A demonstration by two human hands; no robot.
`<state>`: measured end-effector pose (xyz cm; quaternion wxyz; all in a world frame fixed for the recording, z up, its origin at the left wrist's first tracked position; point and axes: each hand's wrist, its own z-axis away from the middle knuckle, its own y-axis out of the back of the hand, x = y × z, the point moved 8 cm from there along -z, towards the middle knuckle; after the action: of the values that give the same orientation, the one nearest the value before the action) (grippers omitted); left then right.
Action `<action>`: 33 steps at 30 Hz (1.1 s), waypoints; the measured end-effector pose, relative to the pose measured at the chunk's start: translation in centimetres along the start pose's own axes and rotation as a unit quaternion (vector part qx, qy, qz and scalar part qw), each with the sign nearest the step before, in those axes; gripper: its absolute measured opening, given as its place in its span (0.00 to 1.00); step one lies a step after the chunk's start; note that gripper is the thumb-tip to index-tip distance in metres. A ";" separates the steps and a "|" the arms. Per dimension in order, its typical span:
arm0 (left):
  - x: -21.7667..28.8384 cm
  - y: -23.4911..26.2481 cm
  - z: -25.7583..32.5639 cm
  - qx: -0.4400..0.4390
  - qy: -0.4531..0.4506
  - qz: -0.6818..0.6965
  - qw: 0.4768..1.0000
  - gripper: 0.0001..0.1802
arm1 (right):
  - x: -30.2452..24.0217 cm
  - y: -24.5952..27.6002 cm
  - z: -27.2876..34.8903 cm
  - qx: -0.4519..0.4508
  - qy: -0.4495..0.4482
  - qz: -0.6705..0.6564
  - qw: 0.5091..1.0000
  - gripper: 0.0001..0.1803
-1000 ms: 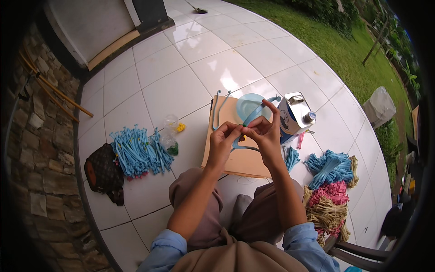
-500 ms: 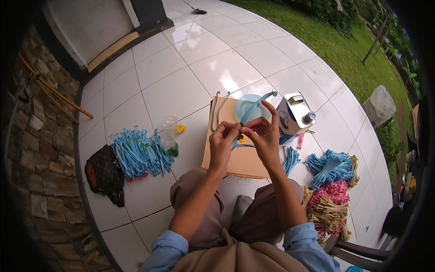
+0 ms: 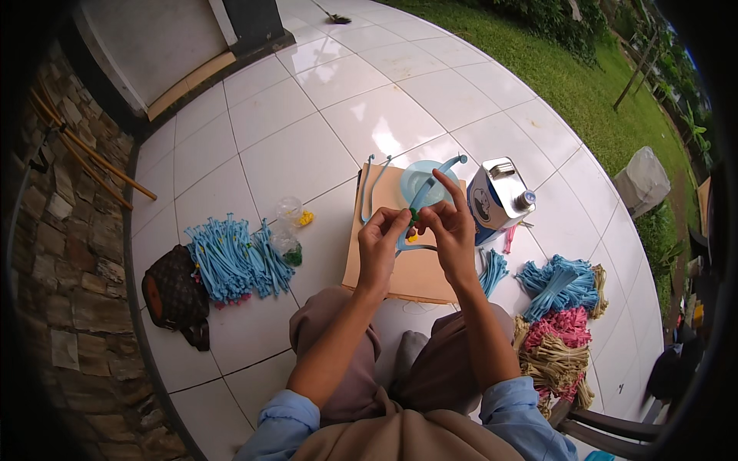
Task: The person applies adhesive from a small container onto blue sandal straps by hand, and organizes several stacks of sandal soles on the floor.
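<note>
A light blue strap [image 3: 433, 181] with a knobbed end slants up between my hands, above a brown cardboard sheet [image 3: 407, 278]. My left hand [image 3: 377, 247] pinches its lower part with thumb and fingers. Close against it, my right hand [image 3: 453, 240] has thumb and fingers closed at a small green piece [image 3: 414, 215] on the strap, while its index finger points up along the band. A small yellow piece [image 3: 413, 238] shows just below the fingers. Two more thin blue straps [image 3: 374, 192] lie on the cardboard's left side. Fingertips partly hide the green piece.
A pale blue bowl [image 3: 409, 178] sits behind my hands, beside a rectangular metal can [image 3: 500, 201]. Bundled blue straps [image 3: 231, 257], a brown bag [image 3: 175, 288] and clear bags of small pieces [image 3: 290, 223] lie left; blue [image 3: 561, 283], pink and tan bundles [image 3: 555, 361] lie right.
My right index finger has straightened and shifted left toward the strap. The strap's knobbed end has dipped slightly left, and less of the yellow piece shows.
</note>
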<state>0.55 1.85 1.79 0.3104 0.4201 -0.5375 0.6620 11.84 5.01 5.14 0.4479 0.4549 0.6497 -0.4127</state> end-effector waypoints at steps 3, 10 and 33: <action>0.1 0.3 0.0 0.011 -0.007 0.013 1.000 0.06 | -0.4 1.0 0.1 0.084 0.019 -0.006 0.996 0.19; 1.1 0.5 0.4 -0.002 -0.066 -0.026 0.997 0.07 | -0.2 4.7 0.3 0.151 -0.038 0.213 0.965 0.17; 12.3 12.2 5.3 -0.038 -0.023 0.026 0.999 0.31 | -1.1 -14.2 0.7 -0.237 0.119 0.176 0.948 0.22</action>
<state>-14.35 -6.57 7.57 0.2967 0.4091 -0.5802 0.6388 -1.46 0.61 7.82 0.5277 0.4887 0.6869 -0.1043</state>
